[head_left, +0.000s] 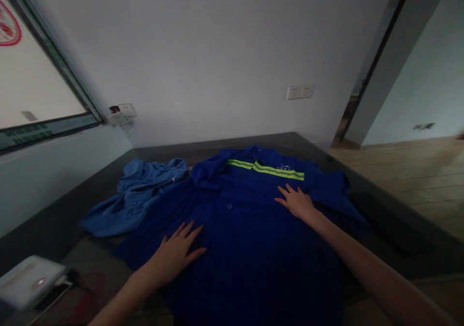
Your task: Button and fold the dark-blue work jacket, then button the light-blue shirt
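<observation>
A dark blue work shirt (246,229) lies spread front up, its collar toward the wall. Two yellow-green reflective bands (278,171) cross its chest, and a small pale emblem shows above the right one. My left hand (177,251) lies with fingers spread on the lower left side of the shirt. Higher up, on the right chest below the band, my right hand (295,201) rests flat with its fingers apart. The shirt's left sleeve is bunched near the shoulder. The bottom of the shirt is dark and runs out of view.
A crumpled lighter blue garment (136,198) lies left of the shirt on the dark tabletop (286,141). At the lower left is a white device (31,280) with a cable. Behind stands a wall with sockets (300,92); a window is on the left.
</observation>
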`<state>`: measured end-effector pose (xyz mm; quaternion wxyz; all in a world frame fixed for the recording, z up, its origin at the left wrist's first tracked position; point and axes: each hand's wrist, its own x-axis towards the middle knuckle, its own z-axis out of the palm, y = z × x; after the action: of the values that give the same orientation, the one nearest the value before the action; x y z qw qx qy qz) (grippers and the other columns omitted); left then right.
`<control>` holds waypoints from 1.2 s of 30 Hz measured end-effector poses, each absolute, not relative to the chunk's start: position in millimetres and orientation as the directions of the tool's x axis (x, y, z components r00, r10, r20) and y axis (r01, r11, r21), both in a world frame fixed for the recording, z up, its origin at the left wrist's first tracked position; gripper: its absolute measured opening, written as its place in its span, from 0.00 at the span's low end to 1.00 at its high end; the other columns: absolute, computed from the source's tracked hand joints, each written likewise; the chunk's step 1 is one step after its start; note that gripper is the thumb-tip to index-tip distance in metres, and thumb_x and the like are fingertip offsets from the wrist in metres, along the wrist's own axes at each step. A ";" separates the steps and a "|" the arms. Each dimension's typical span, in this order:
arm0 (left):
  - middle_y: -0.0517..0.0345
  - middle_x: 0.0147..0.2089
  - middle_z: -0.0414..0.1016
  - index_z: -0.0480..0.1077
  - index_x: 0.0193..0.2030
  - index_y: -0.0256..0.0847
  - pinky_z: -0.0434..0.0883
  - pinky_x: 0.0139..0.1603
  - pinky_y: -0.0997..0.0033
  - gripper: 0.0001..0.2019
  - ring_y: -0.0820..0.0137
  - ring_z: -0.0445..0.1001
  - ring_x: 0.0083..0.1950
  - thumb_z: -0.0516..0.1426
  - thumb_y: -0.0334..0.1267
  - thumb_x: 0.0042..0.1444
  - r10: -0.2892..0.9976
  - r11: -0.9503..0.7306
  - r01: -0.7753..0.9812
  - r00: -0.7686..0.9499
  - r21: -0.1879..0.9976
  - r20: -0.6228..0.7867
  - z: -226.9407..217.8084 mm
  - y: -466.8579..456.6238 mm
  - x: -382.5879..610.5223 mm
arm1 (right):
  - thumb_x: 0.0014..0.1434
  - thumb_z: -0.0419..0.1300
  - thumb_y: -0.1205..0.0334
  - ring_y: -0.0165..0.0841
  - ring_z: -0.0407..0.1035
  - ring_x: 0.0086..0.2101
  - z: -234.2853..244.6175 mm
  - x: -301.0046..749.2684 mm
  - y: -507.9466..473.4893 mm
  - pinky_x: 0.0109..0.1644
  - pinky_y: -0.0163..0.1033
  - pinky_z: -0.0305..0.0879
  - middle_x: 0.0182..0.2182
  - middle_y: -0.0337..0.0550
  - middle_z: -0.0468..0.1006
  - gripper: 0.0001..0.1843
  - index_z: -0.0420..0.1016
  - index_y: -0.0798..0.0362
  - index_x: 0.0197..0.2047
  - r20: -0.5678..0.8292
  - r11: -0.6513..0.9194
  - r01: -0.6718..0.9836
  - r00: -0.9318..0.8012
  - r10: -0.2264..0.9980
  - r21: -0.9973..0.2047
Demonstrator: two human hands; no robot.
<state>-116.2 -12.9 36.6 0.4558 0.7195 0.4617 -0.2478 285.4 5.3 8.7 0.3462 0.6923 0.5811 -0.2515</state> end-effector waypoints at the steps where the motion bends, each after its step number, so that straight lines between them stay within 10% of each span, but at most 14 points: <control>1: 0.45 0.71 0.45 0.49 0.69 0.48 0.57 0.58 0.32 0.33 0.46 0.45 0.70 0.47 0.58 0.59 0.429 -0.145 0.922 0.385 0.359 -0.817 45.3 -27.2 -118.4 | 0.63 0.44 0.39 0.61 0.54 0.59 12.1 284.3 3.6 0.54 0.60 0.61 0.66 0.51 0.53 0.34 0.52 0.44 0.68 -0.756 -0.085 0.979 0.196 0.625 0.183; 5: 0.50 0.72 0.39 0.45 0.69 0.47 0.48 0.63 0.32 0.29 0.52 0.40 0.72 0.45 0.50 0.63 0.537 -0.200 0.940 0.341 0.277 -0.772 42.7 -55.8 -116.2 | 0.63 0.46 0.40 0.60 0.56 0.59 25.1 280.8 -3.2 0.54 0.59 0.61 0.65 0.53 0.54 0.34 0.53 0.46 0.67 -0.762 -0.086 0.980 0.195 0.617 0.181; 14: 0.56 0.72 0.44 0.48 0.68 0.56 0.56 0.63 0.44 0.26 0.57 0.49 0.70 0.41 0.53 0.64 0.483 -0.305 0.715 0.685 0.629 -0.545 -44.4 9.4 -127.0 | 0.64 0.46 0.45 0.57 0.65 0.53 52.7 257.5 -20.2 0.48 0.54 0.67 0.61 0.64 0.60 0.32 0.58 0.53 0.66 -0.732 -0.033 0.955 0.248 0.635 0.296; 24: 0.56 0.66 0.60 0.59 0.65 0.48 0.57 0.66 0.60 0.24 0.64 0.61 0.65 0.45 0.48 0.64 0.473 -0.227 0.659 0.718 0.717 -0.510 -81.1 58.4 -183.6 | 0.67 0.46 0.58 0.47 0.76 0.40 102.5 214.2 -35.3 0.37 0.45 0.72 0.49 0.76 0.71 0.26 0.63 0.65 0.62 -0.807 0.110 0.947 0.192 0.559 0.302; 30: 0.55 0.66 0.61 0.64 0.61 0.47 0.58 0.65 0.55 0.23 0.62 0.61 0.65 0.48 0.34 0.59 0.523 -0.294 0.713 0.678 0.637 -0.517 -56.8 32.0 -201.1 | 0.66 0.49 0.58 0.42 0.77 0.36 135.1 212.4 -28.0 0.36 0.43 0.73 0.41 0.57 0.79 0.21 0.68 0.54 0.59 -0.783 0.118 0.988 0.006 0.621 0.101; 36: 0.51 0.63 0.65 0.59 0.64 0.43 0.59 0.64 0.51 0.24 0.61 0.64 0.63 0.47 0.42 0.62 0.679 -0.217 0.782 0.551 0.584 -0.486 -10.4 21.7 -165.4 | 0.65 0.49 0.62 0.38 0.73 0.46 154.6 220.9 41.1 0.49 0.42 0.70 0.49 0.48 0.77 0.18 0.71 0.49 0.56 -0.511 0.189 0.960 -0.272 0.816 -0.208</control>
<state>-165.4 21.7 -10.4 0.4134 0.7775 0.4698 -0.0626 220.9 41.1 154.6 0.1443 0.5858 0.7575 -0.2492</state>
